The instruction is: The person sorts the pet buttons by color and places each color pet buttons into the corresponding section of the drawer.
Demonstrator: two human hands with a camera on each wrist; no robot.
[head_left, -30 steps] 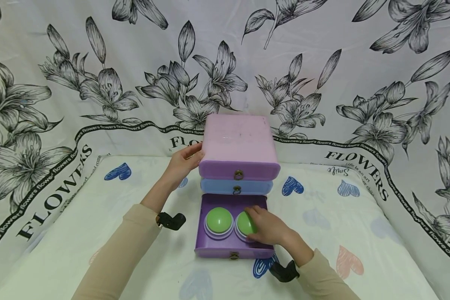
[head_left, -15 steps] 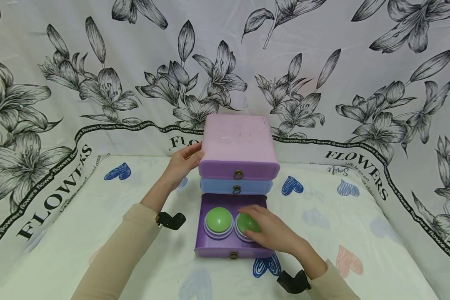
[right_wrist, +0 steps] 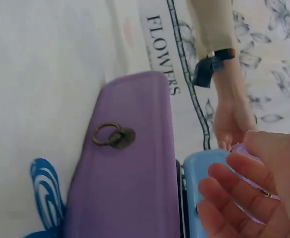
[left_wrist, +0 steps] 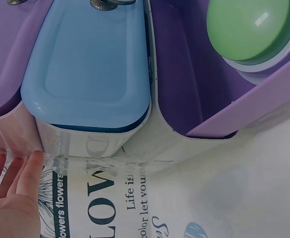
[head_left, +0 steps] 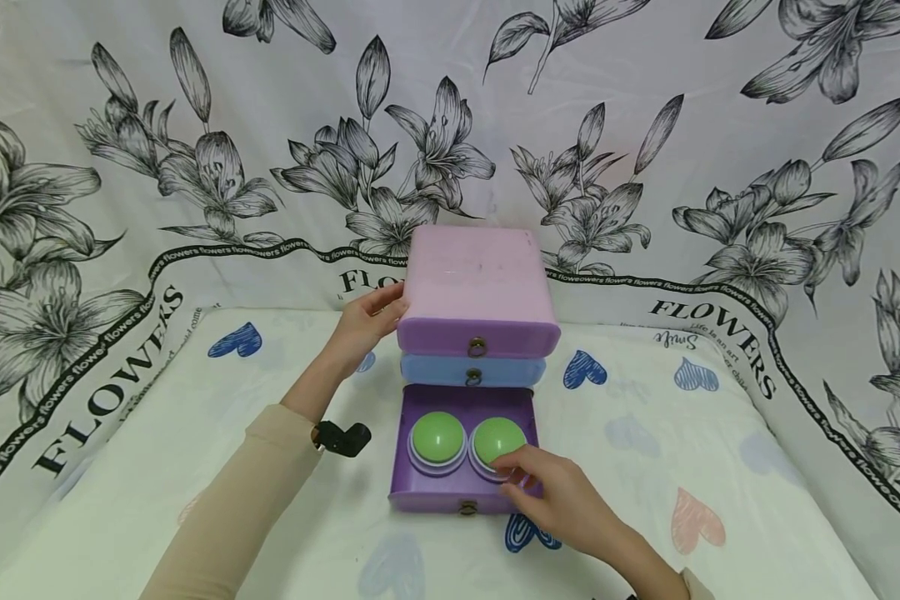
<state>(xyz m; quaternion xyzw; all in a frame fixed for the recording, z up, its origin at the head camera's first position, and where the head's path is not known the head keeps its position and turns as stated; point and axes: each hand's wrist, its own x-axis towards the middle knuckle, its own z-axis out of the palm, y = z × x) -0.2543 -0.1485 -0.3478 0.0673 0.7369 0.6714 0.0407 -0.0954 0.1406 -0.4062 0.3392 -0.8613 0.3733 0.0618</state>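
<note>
A small chest of drawers (head_left: pixel 480 275) with a pink top stands in the middle of the bed. Its bottom purple drawer (head_left: pixel 427 502) is pulled out. Inside sit two round things with green domes on pale bases, one at left (head_left: pixel 438 437) and one at right (head_left: pixel 498 437). My left hand (head_left: pixel 365 327) rests its extended fingers against the chest's left side, also seen in the left wrist view. Over the drawer's front right corner hovers my right hand (head_left: pixel 562 504), loosely bent and holding nothing, near the right green dome. In the right wrist view its fingers (right_wrist: pixel 224 198) are spread.
Above the pulled-out drawer are a blue drawer (head_left: pixel 435 371) and an upper purple drawer (head_left: pixel 435 337), both pushed in, with ring pulls. A heart-print sheet (head_left: pixel 292 533) lies underneath. Flower-print cloth (head_left: pixel 450 50) hangs behind.
My right hand has come off the right green dome and drawn back toward the drawer's front right, uncovering more of the dome. The left hand stays on the chest's side.
</note>
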